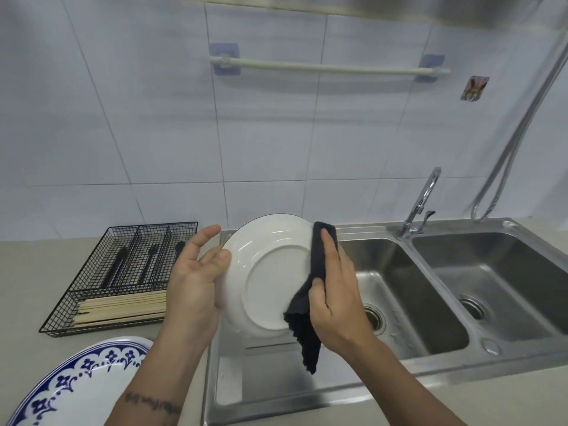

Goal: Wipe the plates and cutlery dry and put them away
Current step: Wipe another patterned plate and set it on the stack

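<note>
1. The step in hand looks to be the drying of the white plate (270,272), held up on edge over the near left part of the sink (384,392), with its underside turned toward the camera.
2. The left hand (196,278) steadies the plate at its left rim; its fingers (209,238) are nearly straight and spread, so the plate seems propped against the palm rather than gripped.
3. The right hand (332,290) presses a black cloth (307,302) flat against the right side of the plate. The fingers lie straight over the cloth's top and the thumb pins it lower down. The loose end hangs below the plate's rim.
4. Judged from this, the cloth has yet to cover the middle and left of this face, so the next move calls for sweeping it leftward round the ring while the left hand turns the plate.
5. With such a loose left hold, firm pressure from the cloth could tip the plate toward the basin.
6. On the bench (37,272) to the left stands a black wire tray (123,275) holding dark cutlery (118,265) in its far compartments and chopsticks (123,309) in the near one.
7. A blue-patterned plate (76,385) lies on the bench at the near left, so much of the putting away appears done; whether more plates remain, I cannot tell.
</note>
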The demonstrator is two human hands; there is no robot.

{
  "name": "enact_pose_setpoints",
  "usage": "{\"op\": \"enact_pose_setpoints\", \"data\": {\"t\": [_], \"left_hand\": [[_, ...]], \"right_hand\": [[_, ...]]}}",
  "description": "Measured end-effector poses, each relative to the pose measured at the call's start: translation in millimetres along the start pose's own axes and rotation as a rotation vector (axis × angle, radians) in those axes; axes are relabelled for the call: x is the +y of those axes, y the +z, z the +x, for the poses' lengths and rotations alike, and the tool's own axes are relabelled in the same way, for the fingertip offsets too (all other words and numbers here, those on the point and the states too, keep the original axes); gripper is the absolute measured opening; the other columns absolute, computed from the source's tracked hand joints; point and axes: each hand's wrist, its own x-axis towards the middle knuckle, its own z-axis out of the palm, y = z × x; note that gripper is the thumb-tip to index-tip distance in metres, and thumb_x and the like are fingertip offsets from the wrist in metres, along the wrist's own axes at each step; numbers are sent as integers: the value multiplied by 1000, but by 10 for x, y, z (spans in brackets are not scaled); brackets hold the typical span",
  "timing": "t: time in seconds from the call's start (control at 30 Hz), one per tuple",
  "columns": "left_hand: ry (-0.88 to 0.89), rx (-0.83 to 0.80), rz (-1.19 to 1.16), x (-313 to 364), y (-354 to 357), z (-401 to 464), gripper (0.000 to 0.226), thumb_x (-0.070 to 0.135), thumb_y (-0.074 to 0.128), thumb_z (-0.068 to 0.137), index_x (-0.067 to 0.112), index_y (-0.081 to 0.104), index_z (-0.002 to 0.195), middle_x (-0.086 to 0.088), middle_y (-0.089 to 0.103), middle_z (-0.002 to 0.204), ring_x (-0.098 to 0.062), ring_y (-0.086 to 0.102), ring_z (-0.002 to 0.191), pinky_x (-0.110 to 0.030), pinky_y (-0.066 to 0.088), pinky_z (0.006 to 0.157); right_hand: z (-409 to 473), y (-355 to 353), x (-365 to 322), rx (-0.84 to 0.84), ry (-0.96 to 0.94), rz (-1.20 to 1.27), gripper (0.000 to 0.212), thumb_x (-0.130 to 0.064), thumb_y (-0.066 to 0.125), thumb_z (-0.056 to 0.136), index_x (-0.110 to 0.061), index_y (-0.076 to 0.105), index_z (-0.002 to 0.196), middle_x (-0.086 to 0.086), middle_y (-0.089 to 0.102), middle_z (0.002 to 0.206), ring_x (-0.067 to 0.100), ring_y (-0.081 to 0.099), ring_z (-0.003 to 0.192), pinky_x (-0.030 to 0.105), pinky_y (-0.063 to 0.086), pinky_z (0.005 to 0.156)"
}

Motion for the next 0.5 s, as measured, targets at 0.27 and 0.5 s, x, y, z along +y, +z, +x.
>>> {"op": "enact_pose_setpoints", "data": {"t": [0.27, 0.5], "left_hand": [[-13, 151, -51, -104, 91, 73, 35, -2, 55, 96, 29, 65, 106, 6, 72, 81, -8, 64, 65, -28, 53, 65], [-79, 246, -161, -96, 465, 128, 30, 0, 55, 97, 28, 63, 103, -9, 61, 110, -18, 60, 82, -38, 54, 83]], "right_hand": [[-244, 309, -45, 50, 326, 302, 76, -8, 36, 97, -37, -4, 155, -16, 2, 162, -4, 5, 145, 34, 12, 122], [-288, 451, -185, -13, -49, 10, 81, -8, 36, 84, -28, 7, 157, -4, -9, 164, 19, -13, 150, 52, 0, 120]]}}
